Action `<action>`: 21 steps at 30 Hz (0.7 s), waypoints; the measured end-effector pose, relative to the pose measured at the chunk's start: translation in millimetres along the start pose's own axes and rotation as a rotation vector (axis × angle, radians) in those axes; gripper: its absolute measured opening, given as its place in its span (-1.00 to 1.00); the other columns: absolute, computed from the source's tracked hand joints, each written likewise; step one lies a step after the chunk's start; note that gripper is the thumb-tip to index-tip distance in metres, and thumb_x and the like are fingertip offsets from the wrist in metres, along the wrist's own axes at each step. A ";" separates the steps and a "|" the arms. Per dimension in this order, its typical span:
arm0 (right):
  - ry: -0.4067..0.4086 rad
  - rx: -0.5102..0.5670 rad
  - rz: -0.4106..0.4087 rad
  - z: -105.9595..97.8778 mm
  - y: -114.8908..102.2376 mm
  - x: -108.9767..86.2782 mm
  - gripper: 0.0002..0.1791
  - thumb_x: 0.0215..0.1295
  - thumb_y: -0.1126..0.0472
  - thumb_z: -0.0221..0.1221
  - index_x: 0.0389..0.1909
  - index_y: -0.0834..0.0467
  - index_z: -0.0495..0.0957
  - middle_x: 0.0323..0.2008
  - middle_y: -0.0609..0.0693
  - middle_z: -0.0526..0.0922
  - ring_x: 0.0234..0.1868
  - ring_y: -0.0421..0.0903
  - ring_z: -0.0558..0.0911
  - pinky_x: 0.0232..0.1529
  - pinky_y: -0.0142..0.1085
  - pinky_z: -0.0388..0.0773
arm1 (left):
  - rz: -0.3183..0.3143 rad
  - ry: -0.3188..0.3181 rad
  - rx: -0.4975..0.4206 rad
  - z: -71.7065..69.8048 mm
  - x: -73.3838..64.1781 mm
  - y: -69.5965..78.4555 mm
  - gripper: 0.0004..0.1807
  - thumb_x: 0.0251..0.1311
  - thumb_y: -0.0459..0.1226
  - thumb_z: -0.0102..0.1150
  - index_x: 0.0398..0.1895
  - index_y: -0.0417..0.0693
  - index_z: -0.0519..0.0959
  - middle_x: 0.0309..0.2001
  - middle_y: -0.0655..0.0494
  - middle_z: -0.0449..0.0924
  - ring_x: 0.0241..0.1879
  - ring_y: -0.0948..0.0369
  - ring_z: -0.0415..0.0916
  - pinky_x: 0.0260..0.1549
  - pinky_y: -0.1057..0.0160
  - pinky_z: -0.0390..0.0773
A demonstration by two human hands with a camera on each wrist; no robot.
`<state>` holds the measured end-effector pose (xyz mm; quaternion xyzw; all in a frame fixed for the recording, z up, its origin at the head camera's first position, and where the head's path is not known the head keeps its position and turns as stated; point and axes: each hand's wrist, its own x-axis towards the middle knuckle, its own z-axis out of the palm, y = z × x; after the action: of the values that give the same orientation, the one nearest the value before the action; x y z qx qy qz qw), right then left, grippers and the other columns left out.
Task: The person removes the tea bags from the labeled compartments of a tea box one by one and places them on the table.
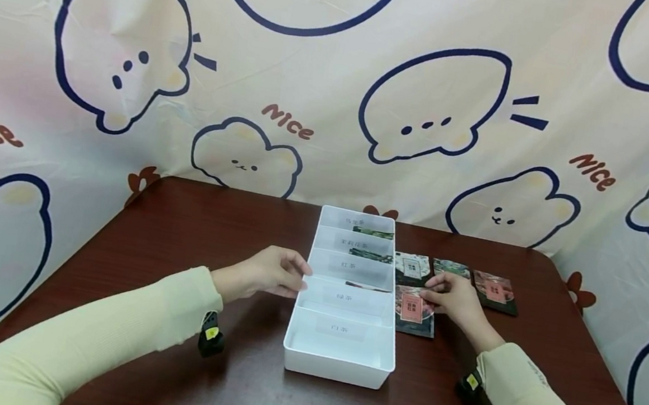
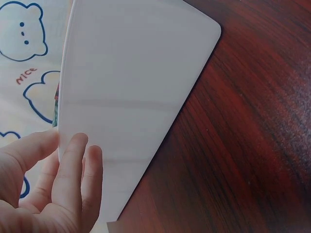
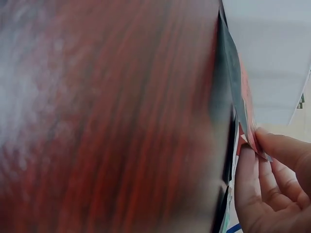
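A long white divided box (image 1: 337,370) stands on the table, its compartments labelled. Thin packets stick up in its three farther sections; the two nearest hold none. At the box's left rim is my left hand (image 1: 270,273), its fingertips gripping the edge, with some fingers along the outer wall (image 2: 131,73) in the left wrist view. My right hand (image 1: 456,298) pinches the upper right corner of a tea bag packet (image 1: 412,310) with a pink-red label, right of the box. Thumb and fingers squeeze that corner, and the packet (image 3: 236,73) tilts up from the table in the right wrist view.
Behind the pinched packet lie a white-and-dark packet (image 1: 412,267), a green packet (image 1: 452,268) partly behind my right hand, and another red-labelled packet (image 1: 495,291). The dark wood table (image 1: 179,377) ends at a patterned cloth backdrop (image 1: 341,93).
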<state>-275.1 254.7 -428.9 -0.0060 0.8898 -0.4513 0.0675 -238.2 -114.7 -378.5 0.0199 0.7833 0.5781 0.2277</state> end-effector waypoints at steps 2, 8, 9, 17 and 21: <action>0.004 -0.005 0.006 0.5 -0.9 0.0 -0.79 0.24 0.30 0.28 -0.18 0.31 0.50 -0.32 0.11 0.62 -0.48 -0.17 0.65 -0.40 -0.25 0.71 | 0.000 -0.001 -0.001 -0.1 -0.1 0.3 -0.66 0.09 -0.51 0.28 -0.03 -0.34 0.54 -0.28 -0.08 0.52 -0.29 0.12 0.64 -0.17 0.12 0.70; 0.018 -0.054 -0.011 0.3 -1.6 0.8 -0.80 0.20 0.33 0.30 -0.22 0.31 0.52 -0.32 0.12 0.62 -0.49 -0.16 0.63 -0.42 -0.26 0.70 | 0.000 -0.003 0.000 -0.3 0.0 0.2 -0.67 0.09 -0.51 0.28 -0.03 -0.34 0.54 -0.28 -0.08 0.52 -0.28 0.11 0.64 -0.14 0.09 0.69; 0.020 -0.064 -0.013 0.2 -1.4 1.1 -0.80 0.20 0.33 0.30 -0.22 0.31 0.52 -0.32 0.12 0.62 -0.48 -0.17 0.63 -0.42 -0.26 0.70 | -0.001 -0.003 0.000 -0.2 -0.1 0.3 -0.67 0.09 -0.51 0.28 -0.03 -0.34 0.54 -0.28 -0.08 0.52 -0.28 0.11 0.64 -0.14 0.09 0.69; 0.030 -0.101 -0.022 -0.3 -1.8 1.6 -0.79 0.16 0.33 0.33 -0.23 0.30 0.53 -0.31 0.12 0.62 -0.45 -0.15 0.62 -0.41 -0.26 0.70 | 0.000 0.000 0.007 -0.3 -1.1 1.0 -0.66 0.10 -0.50 0.29 -0.03 -0.34 0.53 -0.28 -0.08 0.53 -0.29 0.12 0.64 -0.15 0.10 0.70; 0.028 -0.114 -0.021 -0.4 -1.9 1.8 -0.77 0.16 0.33 0.33 -0.22 0.30 0.53 -0.30 0.14 0.61 -0.43 -0.13 0.61 -0.40 -0.26 0.70 | -0.002 -0.002 0.004 -0.6 -0.6 0.5 -0.66 0.09 -0.50 0.29 -0.03 -0.33 0.53 -0.27 -0.08 0.52 -0.29 0.11 0.64 -0.16 0.11 0.70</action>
<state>-277.1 253.7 -427.3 -0.0127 0.9149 -0.4004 0.0500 -238.0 -115.3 -377.7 0.0205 0.7843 0.5762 0.2291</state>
